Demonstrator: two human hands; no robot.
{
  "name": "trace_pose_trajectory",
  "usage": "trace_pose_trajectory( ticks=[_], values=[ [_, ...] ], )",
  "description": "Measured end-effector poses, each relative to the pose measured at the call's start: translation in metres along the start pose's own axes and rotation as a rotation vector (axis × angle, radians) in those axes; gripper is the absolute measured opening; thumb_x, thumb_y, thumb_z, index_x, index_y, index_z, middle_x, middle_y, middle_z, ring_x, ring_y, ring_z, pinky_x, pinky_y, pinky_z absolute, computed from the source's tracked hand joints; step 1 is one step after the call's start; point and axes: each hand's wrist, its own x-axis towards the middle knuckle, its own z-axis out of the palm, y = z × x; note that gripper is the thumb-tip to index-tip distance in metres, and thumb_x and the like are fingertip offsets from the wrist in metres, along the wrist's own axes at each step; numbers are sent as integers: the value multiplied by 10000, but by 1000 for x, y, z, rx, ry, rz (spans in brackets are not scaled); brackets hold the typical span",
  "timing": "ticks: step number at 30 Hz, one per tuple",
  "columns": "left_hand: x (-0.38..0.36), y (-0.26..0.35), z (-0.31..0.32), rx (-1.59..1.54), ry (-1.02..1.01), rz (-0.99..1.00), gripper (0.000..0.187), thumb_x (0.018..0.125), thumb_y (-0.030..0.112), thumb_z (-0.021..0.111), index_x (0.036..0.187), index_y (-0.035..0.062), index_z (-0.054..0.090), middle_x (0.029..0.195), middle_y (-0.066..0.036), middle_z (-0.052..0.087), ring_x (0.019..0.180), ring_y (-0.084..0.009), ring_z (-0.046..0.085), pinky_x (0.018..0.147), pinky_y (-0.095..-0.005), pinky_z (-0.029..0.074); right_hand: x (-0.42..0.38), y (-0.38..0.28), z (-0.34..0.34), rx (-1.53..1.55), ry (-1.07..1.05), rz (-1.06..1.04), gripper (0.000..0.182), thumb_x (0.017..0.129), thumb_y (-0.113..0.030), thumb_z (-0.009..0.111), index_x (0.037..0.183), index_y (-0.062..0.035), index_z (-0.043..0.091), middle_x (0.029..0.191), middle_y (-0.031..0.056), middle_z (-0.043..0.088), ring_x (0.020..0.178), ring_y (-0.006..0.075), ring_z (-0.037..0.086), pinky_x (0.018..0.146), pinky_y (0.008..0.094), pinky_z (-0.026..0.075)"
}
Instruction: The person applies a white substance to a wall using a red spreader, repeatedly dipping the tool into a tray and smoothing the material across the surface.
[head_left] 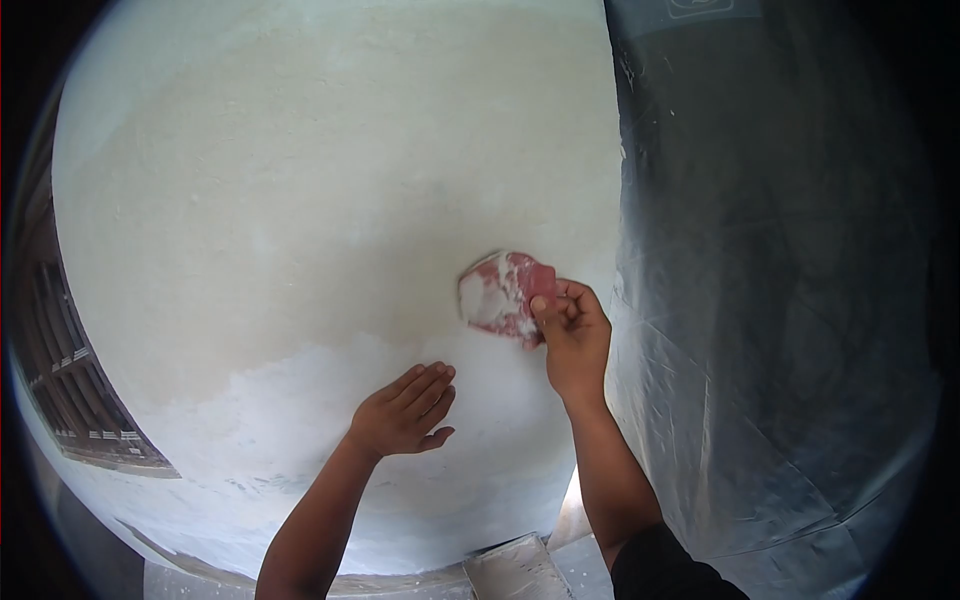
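My right hand grips the right edge of a flat, rounded red spreader, thumb on its near face and fingers curled behind. White, paste-like smears cover much of the spreader. It is held up in front of the pale wall, overlapping it in this view. Lower and to the left, my left hand is open with its fingers stretched out and thumb apart, holding nothing. Behind that hand, the lower wall has a brighter white coat, with an uneven border against the beige surface above.
Dark plastic sheeting hangs along the right side, wrinkled toward its bottom. A window with dark bars is set at the far left. At floor level, a flat pale board lies near the wall's foot.
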Motion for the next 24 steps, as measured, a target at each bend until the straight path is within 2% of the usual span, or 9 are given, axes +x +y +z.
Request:
trace_pose_trajectory(
  ticks=[2,6,9,11,13,17,21,23,24],
  values=[
    [0,1,0,1,-2,-4,396,795,386,650,1032,69,642,1254,-113,604,1197,-248,565,1038,-383,448,13,19,-9,-99,155,-70,239,899,-70,648,1098,14,546,838,24,635,675,48,557,533,210,484],
    [2,0,-2,-5,7,-7,363,813,362,629,1018,63,629,1225,-104,613,1199,-231,557,1038,-366,448,12,21,-51,43,306,-60,226,880,-103,681,1063,-26,573,837,28,657,660,71,590,468,226,482],
    [2,0,-1,2,-2,-2,378,805,373,637,1028,68,636,1236,-105,611,1200,-240,560,1038,-374,449,5,13,-38,129,233,-68,238,875,-161,701,1050,-49,586,801,2,642,657,73,583,481,227,465],
    [1,0,-1,6,-16,1,394,798,386,646,1038,74,644,1247,-106,609,1201,-248,564,1039,-381,450,5,11,-16,51,88,-11,244,876,-146,698,1056,-37,574,797,8,647,645,64,568,475,228,463],
    [0,0,-1,9,-28,-5,397,800,386,645,1045,74,641,1253,-107,606,1202,-250,563,1041,-382,449,9,21,-7,-81,105,-30,239,882,-138,690,1058,-27,572,791,7,640,640,64,564,479,231,458],
    [0,-1,2,9,-10,-6,403,798,385,647,1051,72,638,1256,-112,604,1202,-251,562,1043,-383,448,3,31,-54,-11,358,-27,203,892,-144,674,1038,-38,582,795,-7,627,627,73,564,471,231,440],
    [0,0,0,11,-10,-5,396,794,381,652,1044,74,642,1255,-111,606,1204,-248,561,1042,-382,448,-3,30,-38,183,261,5,193,895,-146,670,1031,-45,579,774,-18,612,627,58,559,453,216,436],
    [1,1,0,10,-9,-5,394,794,381,653,1042,75,643,1255,-109,606,1205,-246,560,1042,-381,448,1,21,-18,71,205,28,202,893,-142,673,1038,-42,573,738,-26,596,609,62,540,453,224,432],
    [2,1,-1,7,-5,-10,379,804,376,641,1029,71,638,1244,-103,608,1206,-236,556,1043,-374,448,5,28,-24,49,248,-8,198,890,-118,669,1040,-35,571,762,-10,612,607,60,541,450,223,436]
  ],
)
